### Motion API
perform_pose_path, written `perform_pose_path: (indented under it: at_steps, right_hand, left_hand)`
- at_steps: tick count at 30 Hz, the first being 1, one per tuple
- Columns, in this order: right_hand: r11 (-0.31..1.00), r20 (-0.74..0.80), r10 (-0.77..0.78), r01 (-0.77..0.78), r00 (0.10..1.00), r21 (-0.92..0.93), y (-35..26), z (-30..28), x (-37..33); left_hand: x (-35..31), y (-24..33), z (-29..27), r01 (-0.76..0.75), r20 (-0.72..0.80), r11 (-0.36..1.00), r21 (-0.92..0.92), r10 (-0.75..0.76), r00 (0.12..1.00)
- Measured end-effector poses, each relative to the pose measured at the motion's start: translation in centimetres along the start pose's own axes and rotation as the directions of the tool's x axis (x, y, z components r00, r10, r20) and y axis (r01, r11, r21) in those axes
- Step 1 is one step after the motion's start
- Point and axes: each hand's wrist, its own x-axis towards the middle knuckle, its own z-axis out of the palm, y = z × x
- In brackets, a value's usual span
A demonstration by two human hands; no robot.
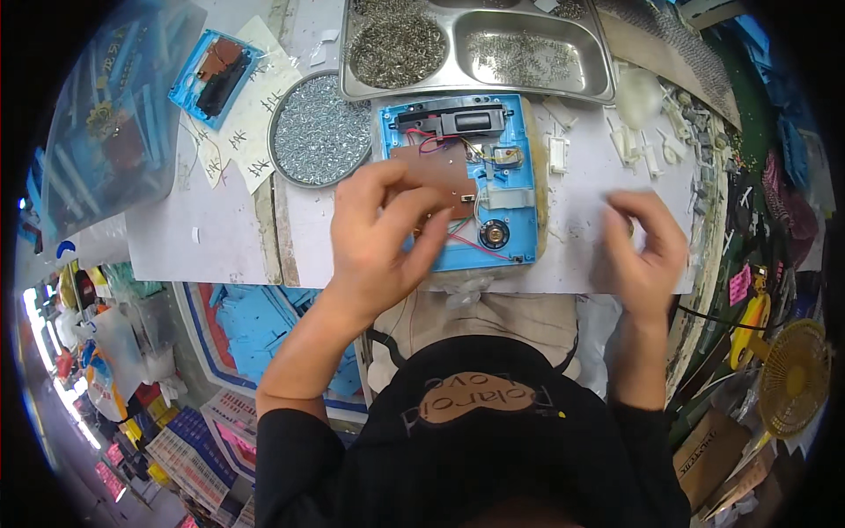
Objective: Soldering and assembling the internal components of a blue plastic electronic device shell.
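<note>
A blue plastic housing [440, 257] lies open on the white bench in front of me. Inside it are a brown circuit board [431, 165], a black mechanism [462, 121] along the far edge, a round speaker [494, 234] and thin coloured wires. My left hand [378, 229] is over the housing's left side, its fingers curled and the thumb close to the index finger above the board. What sits between those fingertips, if anything, is hidden. Apart from the housing, to its right, my right hand [647, 246] has curled fingers, slightly blurred; its fingertips' contents do not show clearly.
A round tray [321, 132] of small screws stands left of the housing. Beyond is a steel compartment tray [447, 62] with small metal parts. White plastic pieces [558, 155] lie to the right. Another blue housing [211, 79] and a clear bag [114, 132] are at far left.
</note>
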Motion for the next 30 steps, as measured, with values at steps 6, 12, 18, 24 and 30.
perform_pose_path:
  at_steps: [6,12,18,24,30]
  right_hand:
    - [0.927,0.177,-0.226,0.268,0.958,-0.264,-2.0,5.6,5.9]
    - [0.894,0.311,-0.068,0.196,0.948,-0.402,-3.2,5.9,7.0]
    - [0.801,0.339,-0.197,0.35,0.92,-0.485,-3.1,5.7,6.9]
    - [0.749,0.316,-0.29,0.419,0.904,-0.513,-3.1,6.2,6.5]
    - [0.771,0.28,-0.336,0.434,0.899,-0.467,-2.4,6.3,6.2]
  left_hand:
    - [3.1,0.2,2.1,-0.167,0.085,0.984,0.056,0.162,0.983]
    - [3.8,0.2,2.4,-0.096,0.162,0.989,0.117,0.076,0.984]
    - [3.9,-0.2,2.5,-0.11,0.115,0.988,0.105,0.098,0.988]
    - [5.2,-0.4,2.8,-0.176,0.073,0.974,0.14,0.167,0.983]
    - [5.1,-0.9,3.2,-0.296,0.091,0.95,0.105,0.287,0.954]
